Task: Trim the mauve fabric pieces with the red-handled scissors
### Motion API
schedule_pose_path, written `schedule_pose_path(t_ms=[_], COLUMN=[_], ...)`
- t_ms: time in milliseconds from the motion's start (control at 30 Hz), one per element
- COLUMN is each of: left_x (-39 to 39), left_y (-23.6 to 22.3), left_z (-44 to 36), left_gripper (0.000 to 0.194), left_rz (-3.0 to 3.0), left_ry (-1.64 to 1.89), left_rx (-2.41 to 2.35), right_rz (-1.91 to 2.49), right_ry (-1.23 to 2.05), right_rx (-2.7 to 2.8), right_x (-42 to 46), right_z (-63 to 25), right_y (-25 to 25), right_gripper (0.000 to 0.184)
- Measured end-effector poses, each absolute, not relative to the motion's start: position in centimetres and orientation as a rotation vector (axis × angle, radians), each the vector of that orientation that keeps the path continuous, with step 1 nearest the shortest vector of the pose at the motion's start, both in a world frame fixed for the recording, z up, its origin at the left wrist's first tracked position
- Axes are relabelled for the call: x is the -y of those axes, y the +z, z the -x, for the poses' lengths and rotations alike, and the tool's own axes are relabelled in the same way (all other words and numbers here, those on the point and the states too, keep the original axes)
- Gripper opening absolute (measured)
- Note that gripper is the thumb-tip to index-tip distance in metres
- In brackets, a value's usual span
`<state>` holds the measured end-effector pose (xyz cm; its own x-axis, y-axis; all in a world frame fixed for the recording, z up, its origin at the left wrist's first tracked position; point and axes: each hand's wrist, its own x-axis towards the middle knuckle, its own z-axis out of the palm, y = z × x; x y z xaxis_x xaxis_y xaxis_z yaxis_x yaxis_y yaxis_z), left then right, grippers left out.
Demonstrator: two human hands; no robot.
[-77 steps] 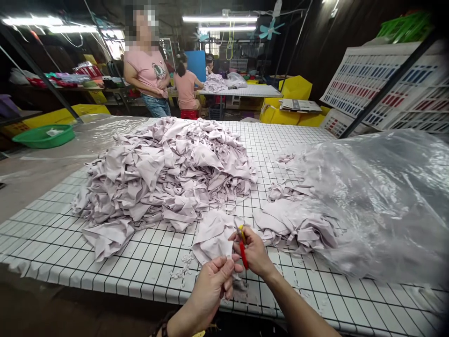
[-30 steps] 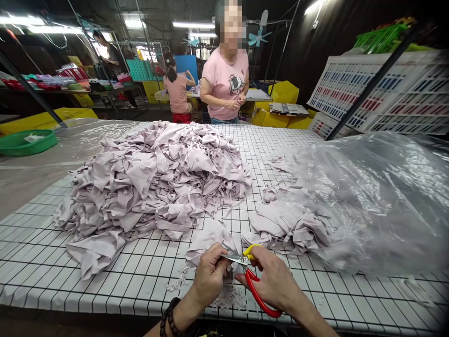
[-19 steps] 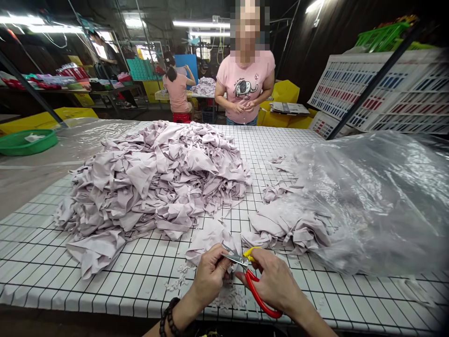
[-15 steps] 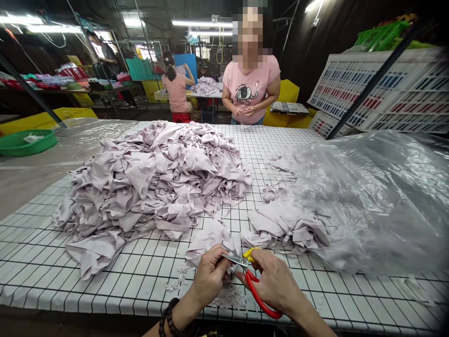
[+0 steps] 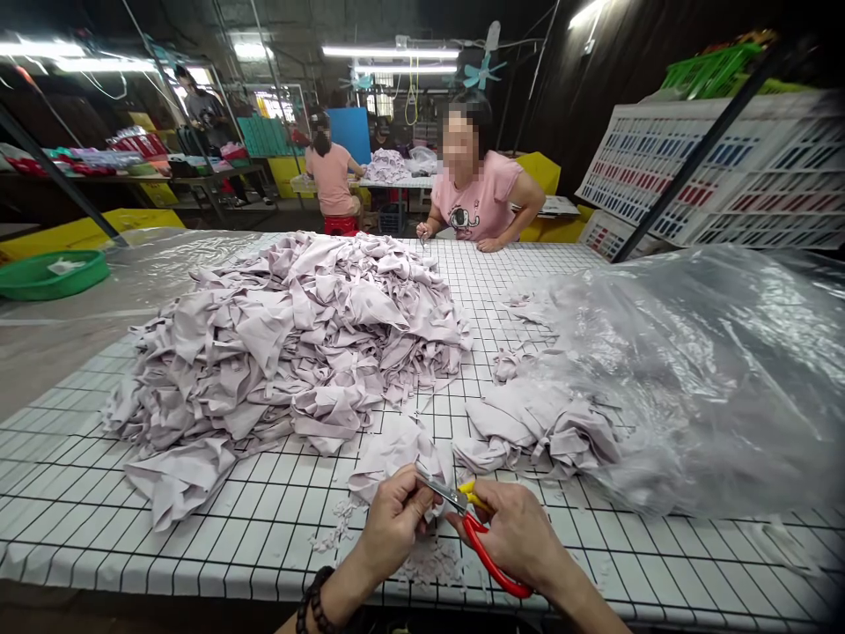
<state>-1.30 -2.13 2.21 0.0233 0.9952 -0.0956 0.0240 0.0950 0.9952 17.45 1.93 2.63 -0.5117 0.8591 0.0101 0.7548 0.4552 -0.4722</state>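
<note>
My right hand (image 5: 517,531) grips scissors (image 5: 494,563) with one red and one yellow handle. Their blades point left, reaching my left hand (image 5: 394,521). That hand is closed in a pinch on a pale lilac cloth piece (image 5: 400,449), which lies on the table just beyond the fingers; the pinched edge is mostly hidden. Small fabric scraps (image 5: 432,561) are scattered below my hands, with another little heap to the left. A large pile of the same cloth pieces (image 5: 310,326) rises beyond my left hand.
White table with a black grid (image 5: 277,519). More cloth pieces (image 5: 528,418) lie at right, partly under a clear plastic bag (image 5: 713,379). A green basin (image 5: 56,275) stands far left. Across the table a co-worker (image 5: 485,189) in pink leans on its edge. Stacked crates (image 5: 693,167) stand behind right.
The scissor blades have come closer together, while both my hands stay in nearly the same place. The co-worker opposite has bent down and put a hand on the table.
</note>
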Motion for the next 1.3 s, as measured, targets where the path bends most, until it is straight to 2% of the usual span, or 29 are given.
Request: schedule_pose_path(t_ms=[100, 200, 300, 400, 467, 533, 633, 733, 800, 933, 1000, 1100, 1233, 1300], left_x=[1.7, 0.8, -0.8, -3.0, -4.9, -7.2, -10.9, -14.0, -14.9, -13.4, -11.8, -9.9, -8.5, -7.8], left_y=[2.0, 0.8, -0.9, -0.8, 1.3, 4.6, 9.8, 13.1, 14.0, 14.1, 13.4, 11.3, 6.6, 4.2], left_z=[1.8, 2.6, 3.9, 6.2, 8.6, 11.6, 16.4, 20.0, 21.0, 18.0, 14.4, 8.2, 2.0, 0.5], left_gripper=[0.031, 0.026, 0.043, 0.023, 0.023, 0.029, 0.037, 0.044, 0.049, 0.058, 0.053, 0.05, 0.06, 0.054], left_rz=[-1.348, -1.614, -1.741, -1.737, -1.681, -1.694, -1.92, -1.953, -1.869, -1.883, -2.051, -1.982, -1.424, -1.172], left_ry=[1.063, 0.967, 0.748, 0.562, 0.537, 0.621, 0.735, 0.339, 0.101, 0.039, 0.252, 0.456, 0.236, 0.217], left_rx=[-1.361, -1.695, -1.994, -1.899, -1.87, -2.047, -2.432, -2.614, -2.605, -2.609, -2.493, -1.983, -1.23, -1.034], right_rz=[1.432, 1.546, 1.695, 1.919, 2.022, 2.069, 2.084, 2.061, 2.058, 2.016, 1.972, 1.727, 1.212, 1.11], right_ry=[0.691, 0.78, 0.813, 0.795, 0.77, 0.694, 0.382, 0.113, 0.065, 0.063, 0.086, 0.221, 0.445, 0.526], right_rx=[2.408, 2.27, 2.118, 1.901, 1.744, 1.66, 1.685, 1.712, 1.716, 1.756, 1.779, 1.824, 1.999, 2.054], right_x=[-2.0, -2.1, -2.5, -3.3, -4.1, -4.9, -6.5, -8.6, -9.9, -10.7, -9.7, -6.4, -1.6, 0.1], right_z=[-17.6, -18.3, -20.0, -22.2, -23.6, -24.3, -24.3, -23.5, -23.3, -23.3, -22.8, -20.4, -16.2, -15.0], right_y=[2.6, 2.6, 2.3, 1.5, 0.9, 0.3, -0.2, -0.5, -0.6, -0.3, 0.4, 2.0, 3.5, 3.4], right_gripper=[0.035, 0.037, 0.033, 0.024, 0.02, 0.02, 0.018, 0.017, 0.014, 0.008, 0.007, 0.004, 0.016, 0.019])
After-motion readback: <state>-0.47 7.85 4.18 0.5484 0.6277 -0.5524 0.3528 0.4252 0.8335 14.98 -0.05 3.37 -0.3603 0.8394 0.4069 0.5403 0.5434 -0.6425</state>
